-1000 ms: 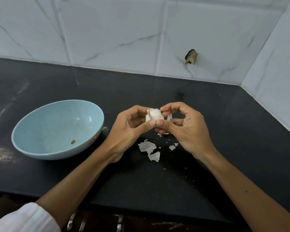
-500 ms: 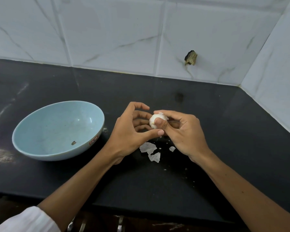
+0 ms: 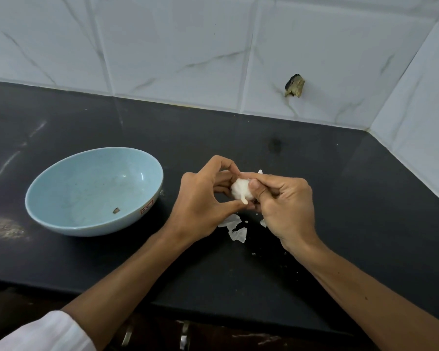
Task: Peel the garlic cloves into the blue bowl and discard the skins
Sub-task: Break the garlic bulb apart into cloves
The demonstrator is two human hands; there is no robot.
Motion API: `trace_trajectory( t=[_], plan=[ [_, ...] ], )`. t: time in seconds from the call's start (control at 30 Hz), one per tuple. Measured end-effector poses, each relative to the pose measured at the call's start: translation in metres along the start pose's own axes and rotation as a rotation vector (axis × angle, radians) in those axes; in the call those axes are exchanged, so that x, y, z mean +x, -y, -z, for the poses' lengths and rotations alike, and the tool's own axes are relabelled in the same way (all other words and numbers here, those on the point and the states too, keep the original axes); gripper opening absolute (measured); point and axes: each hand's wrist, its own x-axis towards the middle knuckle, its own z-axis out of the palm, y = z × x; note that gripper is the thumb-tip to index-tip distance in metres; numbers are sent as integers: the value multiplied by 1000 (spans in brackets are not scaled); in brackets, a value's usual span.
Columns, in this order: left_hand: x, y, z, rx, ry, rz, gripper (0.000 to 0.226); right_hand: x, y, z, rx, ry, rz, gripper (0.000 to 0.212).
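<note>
A: Fingers first. Gripping or not?
B: Gripping. Left fingers (image 3: 223,162) curl round the garlic (image 3: 239,191), thumb under, forefinger over. Right thumb (image 3: 254,184) presses its near face, and the other right fingers wrap behind it.
A: So where's the garlic?
B: Pinched between both hands, above the counter (image 3: 327,188), not resting on it. A small tail pokes out below, by the left thumb tip.
A: Why two hands?
B: My read: left hand (image 3: 200,201) steadies, right hand (image 3: 287,209) works the skin loose with the thumb. Whole bulb or big clove, can't tell which.
A: Skins?
B: Skins (image 3: 235,229) lie on the counter right under the hands, with a few flakes near. Likely dropped there to bin later.
A: Bowl?
B: Bowl (image 3: 86,230) sits to the left, near the left hand but apart from it. No cloves in it, only a dark speck (image 3: 115,210). It's close, so a peeled clove goes in with a short reach. Early in the task, I'd say.
</note>
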Motion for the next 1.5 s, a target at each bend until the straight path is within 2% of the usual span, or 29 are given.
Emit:
trace_trajectory(
  t=[0.17, 0.37, 0.5, 0.6, 0.8, 0.93, 1.07, 1.13, 1.2, 1.27, 1.33, 1.4, 1.5],
  plan=[
    [2, 1, 0, -124, -11, 105, 49, 9, -1, 6, -71, -81, -66, 21],
    [6, 7, 2, -391, 41, 244, 32, 13, -4, 7, -51, -62, -6, 12],
    [6, 7, 1, -408, 63, 289, 27, 14, -5, 8, -97, -72, 93, 15],
    [7, 4, 0, -381, 70, 296, 31, 12, -2, 5, -199, -47, 177, 9],
    [7, 4, 1, -404, 85, 313, 39, 17, -8, 9, -288, -39, -10, 14],
    [7, 4, 3, -461, 69, 331, 35, 22, -8, 15, -379, -47, 2, 18],
    [8, 3, 3, -456, 41, 358, 45, 25, -7, 21, -486, -27, 32, 29],
    [8, 3, 3, -435, 32, 358, 43, 26, -4, 23, -424, -55, 23, 26],
    [9, 3, 3, -438, 41, 349, 39, 26, 2, 23, -229, -18, -17, 18],
    [9, 2, 3, -443, 45, 330, 39, 24, 8, 20, -39, 127, -75, 34],
    [9, 1, 3, -453, 42, 319, 43, 22, 8, 17, -2, 247, -91, 43],
    [9, 1, 3, -441, 35, 318, 43, 21, 7, 15, 38, 295, -116, 38],
    [10, 5, 2, -403, 19, 324, 32, 20, 2, 14, 144, 295, -172, 29]
  ],
)
